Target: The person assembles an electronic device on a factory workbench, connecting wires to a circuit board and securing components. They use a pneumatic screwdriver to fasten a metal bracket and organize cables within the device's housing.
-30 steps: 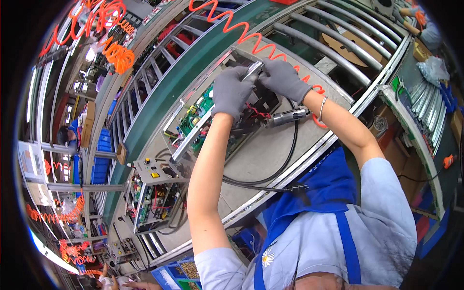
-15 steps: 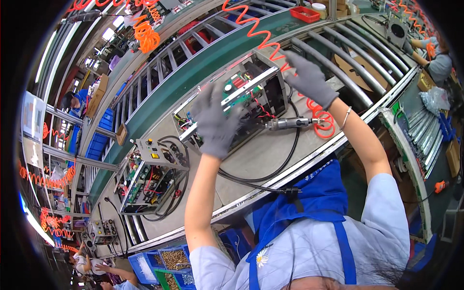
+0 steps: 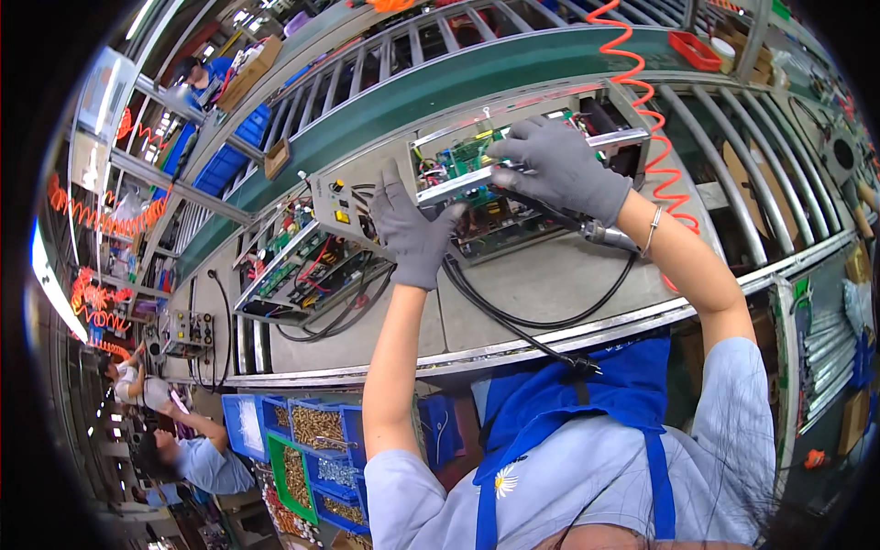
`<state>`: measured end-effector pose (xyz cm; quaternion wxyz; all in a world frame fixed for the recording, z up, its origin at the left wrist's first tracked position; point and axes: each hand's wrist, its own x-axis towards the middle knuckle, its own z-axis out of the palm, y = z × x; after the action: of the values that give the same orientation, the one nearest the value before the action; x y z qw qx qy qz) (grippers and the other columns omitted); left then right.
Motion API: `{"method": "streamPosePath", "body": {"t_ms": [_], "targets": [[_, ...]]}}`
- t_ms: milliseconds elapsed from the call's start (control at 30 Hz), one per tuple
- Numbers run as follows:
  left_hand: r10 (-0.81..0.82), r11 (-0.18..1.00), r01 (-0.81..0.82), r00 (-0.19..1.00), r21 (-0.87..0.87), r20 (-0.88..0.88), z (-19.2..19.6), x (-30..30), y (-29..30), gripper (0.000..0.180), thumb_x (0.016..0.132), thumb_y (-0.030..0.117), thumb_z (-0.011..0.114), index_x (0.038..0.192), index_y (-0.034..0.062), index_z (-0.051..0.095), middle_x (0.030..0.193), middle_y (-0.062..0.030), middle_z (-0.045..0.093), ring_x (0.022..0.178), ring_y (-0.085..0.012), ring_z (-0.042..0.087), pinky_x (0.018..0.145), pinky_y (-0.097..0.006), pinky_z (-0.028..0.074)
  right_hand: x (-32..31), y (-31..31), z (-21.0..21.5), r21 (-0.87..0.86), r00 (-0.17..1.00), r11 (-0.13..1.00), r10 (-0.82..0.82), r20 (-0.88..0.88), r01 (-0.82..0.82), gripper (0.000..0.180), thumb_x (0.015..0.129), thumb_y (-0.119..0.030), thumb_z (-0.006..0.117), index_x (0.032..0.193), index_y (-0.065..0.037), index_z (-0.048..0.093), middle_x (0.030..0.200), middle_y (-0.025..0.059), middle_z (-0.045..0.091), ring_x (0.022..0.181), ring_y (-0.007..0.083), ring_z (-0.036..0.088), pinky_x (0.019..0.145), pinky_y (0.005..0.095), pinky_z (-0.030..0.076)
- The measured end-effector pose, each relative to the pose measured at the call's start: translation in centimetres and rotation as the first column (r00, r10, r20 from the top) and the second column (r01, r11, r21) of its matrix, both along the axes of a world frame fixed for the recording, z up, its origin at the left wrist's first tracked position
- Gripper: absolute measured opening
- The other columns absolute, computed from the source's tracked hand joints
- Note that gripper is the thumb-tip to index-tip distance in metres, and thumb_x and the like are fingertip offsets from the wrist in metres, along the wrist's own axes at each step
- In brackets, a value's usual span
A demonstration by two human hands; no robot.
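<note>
An open metal equipment case with green circuit boards inside lies on the grey bench in front of me. My right hand, in a grey glove, is over its long metal bar, fingers apart and slightly bent; whether they touch the bar I cannot tell. At the case's left end is my left hand, also gloved, with thumb and fingers spread and nothing in it. A second open case, with a knobbed panel, stands just left of it. Partly hidden below my right wrist lies a silver air screwdriver.
Black power cables loop along the bench's front edge. An orange coiled hose hangs at the right, near the metal rollers. Blue bins of small hardware stand at lower left. Other people are at far left.
The view has swung, shifting the bench rightward. My right hand has gone from beside the hose to over the case's bar. My left hand has moved off the boards to the case's left end.
</note>
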<state>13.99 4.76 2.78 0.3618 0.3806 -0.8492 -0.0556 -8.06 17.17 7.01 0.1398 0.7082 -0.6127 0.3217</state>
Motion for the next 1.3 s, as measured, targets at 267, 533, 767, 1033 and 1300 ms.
{"method": "streamPosePath", "body": {"t_ms": [267, 533, 767, 1033, 1300], "targets": [[-0.309, 0.933, 0.339, 0.927, 0.123, -0.212, -0.5, 0.2, -2.0, 0.099, 0.069, 0.051, 0.083, 0.150, 0.0141, 0.038, 0.129, -0.0172, 0.056, 0.116, -0.0327, 0.060, 0.094, -0.042, 0.051, -0.3, -1.2, -1.9, -0.067, 0.995, 0.993, 0.089, -0.047, -0.092, 0.028, 0.086, -0.036, 0.069, 0.106, -0.016, 0.069, 0.087, 0.0050, 0.062, 0.081, 0.0268, 0.060, 0.071, 0.0391, 0.049], [-0.305, 0.947, 0.312, 0.947, 0.070, -0.097, -0.5, 0.7, -2.0, 0.085, 0.073, 0.050, 0.081, 0.141, 0.0094, 0.049, 0.128, -0.0183, 0.058, 0.116, -0.0335, 0.059, 0.095, -0.042, 0.050, -0.2, -1.1, -1.6, 0.039, 0.999, 0.998, 0.043, -0.032, -0.042, 0.029, 0.084, -0.038, 0.070, 0.104, -0.016, 0.071, 0.089, 0.0029, 0.065, 0.087, 0.0244, 0.064, 0.071, 0.0388, 0.051], [-0.210, 0.880, 0.260, 0.964, -0.397, 0.165, 2.7, -1.2, 2.3, 0.079, 0.074, 0.048, 0.077, 0.139, 0.0117, 0.051, 0.134, -0.0143, 0.055, 0.124, -0.0307, 0.052, 0.106, -0.045, 0.037, -0.2, -0.9, -1.9, 0.014, 0.997, 0.999, 0.049, -0.067, -0.048, 0.034, 0.085, -0.038, 0.069, 0.110, -0.015, 0.066, 0.092, 0.0045, 0.065, 0.091, 0.0264, 0.064, 0.075, 0.0402, 0.050], [-0.351, 0.883, 0.403, 0.908, -0.242, 0.230, 3.1, -4.3, 2.9, 0.061, 0.074, 0.026, 0.069, 0.132, 0.0136, 0.057, 0.118, -0.0090, 0.065, 0.107, -0.0277, 0.060, 0.098, -0.042, 0.041, -1.6, -0.5, 0.2, 0.353, 0.997, 0.933, 0.053, 0.059, -0.071, 0.051, 0.080, -0.051, 0.070, 0.116, -0.015, 0.063, 0.087, 0.0118, 0.069, 0.081, 0.0347, 0.068, 0.069, 0.0452, 0.052], [-0.289, 0.941, 0.309, 0.946, -0.139, 0.147, 3.1, -5.2, 3.6, 0.042, 0.080, 0.032, 0.072, 0.117, 0.0154, 0.067, 0.100, -0.0056, 0.068, 0.097, -0.0257, 0.063, 0.091, -0.041, 0.041, -1.9, -1.3, 1.4, 0.526, 0.998, 0.849, 0.069, 0.006, -0.062, 0.054, 0.075, -0.047, 0.072, 0.118, -0.017, 0.064, 0.088, 0.0133, 0.070, 0.084, 0.0343, 0.069, 0.071, 0.0452, 0.054]]}}
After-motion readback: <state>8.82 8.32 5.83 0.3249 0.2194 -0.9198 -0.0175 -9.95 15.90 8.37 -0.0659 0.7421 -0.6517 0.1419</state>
